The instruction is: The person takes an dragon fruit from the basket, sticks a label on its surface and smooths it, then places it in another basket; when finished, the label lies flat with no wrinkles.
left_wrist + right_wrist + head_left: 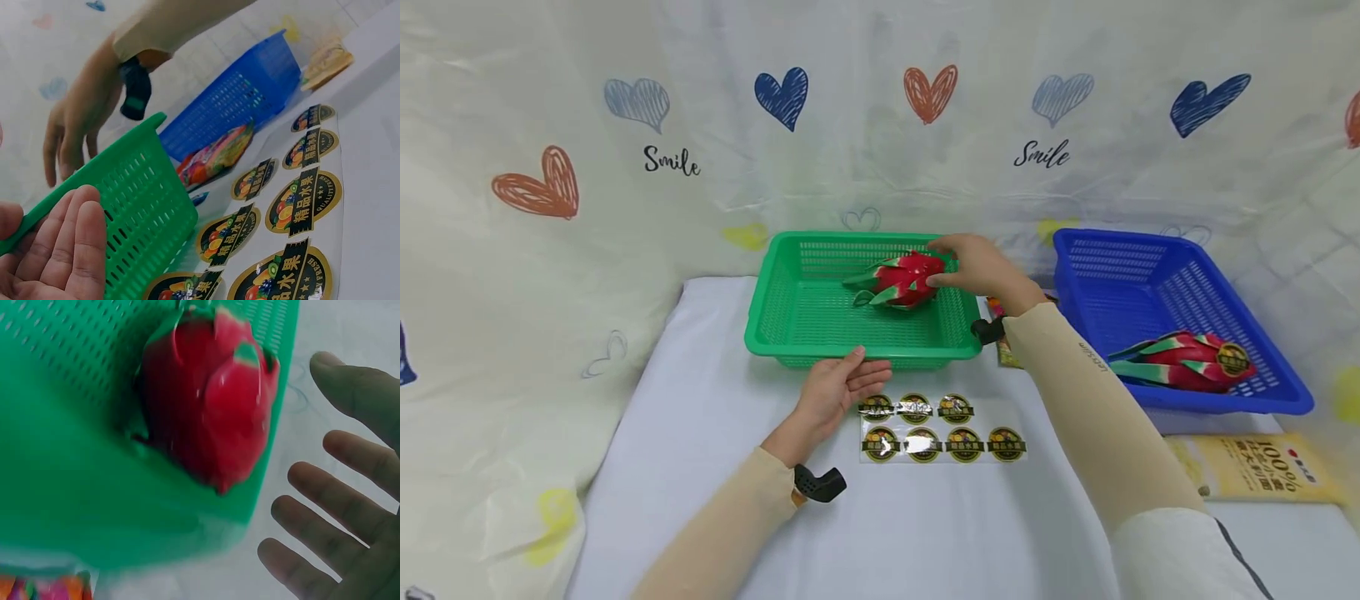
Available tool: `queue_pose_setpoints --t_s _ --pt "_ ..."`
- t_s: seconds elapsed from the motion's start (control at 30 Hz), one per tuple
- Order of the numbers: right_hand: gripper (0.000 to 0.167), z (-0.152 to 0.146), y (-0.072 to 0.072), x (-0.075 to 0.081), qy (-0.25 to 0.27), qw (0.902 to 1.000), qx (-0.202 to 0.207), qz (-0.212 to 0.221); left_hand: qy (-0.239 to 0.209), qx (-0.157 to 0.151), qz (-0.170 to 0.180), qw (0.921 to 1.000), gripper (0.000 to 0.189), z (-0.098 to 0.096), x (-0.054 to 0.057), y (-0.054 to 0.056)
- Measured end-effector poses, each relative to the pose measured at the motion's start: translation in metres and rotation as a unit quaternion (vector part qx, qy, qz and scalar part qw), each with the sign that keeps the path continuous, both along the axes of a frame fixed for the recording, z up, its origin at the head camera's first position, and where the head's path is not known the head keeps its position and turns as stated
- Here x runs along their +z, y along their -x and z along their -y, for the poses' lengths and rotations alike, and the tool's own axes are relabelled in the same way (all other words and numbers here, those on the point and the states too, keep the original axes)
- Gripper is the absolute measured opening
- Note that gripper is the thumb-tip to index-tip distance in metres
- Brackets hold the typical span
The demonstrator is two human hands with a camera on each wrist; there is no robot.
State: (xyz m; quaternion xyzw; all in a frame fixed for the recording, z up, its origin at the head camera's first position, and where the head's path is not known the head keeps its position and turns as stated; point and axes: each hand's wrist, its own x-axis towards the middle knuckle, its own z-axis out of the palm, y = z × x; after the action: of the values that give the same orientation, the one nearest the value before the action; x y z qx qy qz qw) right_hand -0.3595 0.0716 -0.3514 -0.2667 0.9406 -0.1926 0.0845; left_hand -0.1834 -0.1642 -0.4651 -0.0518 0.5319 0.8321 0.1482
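Head view: reaches over the right end of the green basket (812,317), just beside the dragon fruit (906,282) inside.
Spreads the right hand (977,267); rests the left hand (831,396), straight-fingered, at the basket's front rim, with stickers (922,446) before it and a blue basket (1105,300) to its right.

White table (925,533) bears baskets (925,353), packets (1270,471) (and stickers (965,446)).

Beige right sleeve (1093,417), close-fitting, small dark lettering (1093,357) running along it! At its wrist end, a black right camera (987,331), then the bare right hand (976,260); at its upper end, white fabric (1172,550) with a dark stripe (1243,558). Left sleeve (722,525): matching beige, black left camera (823,486).
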Motion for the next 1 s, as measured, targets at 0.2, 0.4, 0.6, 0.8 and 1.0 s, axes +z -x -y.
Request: queue_pose_setpoints --t_s 0.2,0.4,0.6,0.8,1.0 --pt "0.066 0.025 0.016 -0.013 -0.006 0.9997 0.020 0.016 -0.005 -0.005 -0.003 1.0000 0.048 -0.002 0.000 0.000" --pt "0.067 0.039 0.027 -0.026 -0.033 0.9992 0.014 0.017 -0.011 -0.005 -0.002 0.9999 0.049 -0.001 0.000 0.001" --pt "0.075 0.049 0.027 -0.032 -0.074 0.9972 -0.001 0.009 -0.016 0.003 0.005 0.9999 0.049 0.000 0.001 0.001" --pt "0.077 0.053 0.025 -0.035 -0.101 0.9947 0.001 -0.023 -0.023 0.014 0.010 0.9996 0.047 -0.002 0.002 0.000" --pt "0.075 0.051 0.024 -0.038 -0.088 0.9957 0.018 -0.024 -0.025 0.027 0.024 0.9990 0.044 -0.003 0.004 -0.001"
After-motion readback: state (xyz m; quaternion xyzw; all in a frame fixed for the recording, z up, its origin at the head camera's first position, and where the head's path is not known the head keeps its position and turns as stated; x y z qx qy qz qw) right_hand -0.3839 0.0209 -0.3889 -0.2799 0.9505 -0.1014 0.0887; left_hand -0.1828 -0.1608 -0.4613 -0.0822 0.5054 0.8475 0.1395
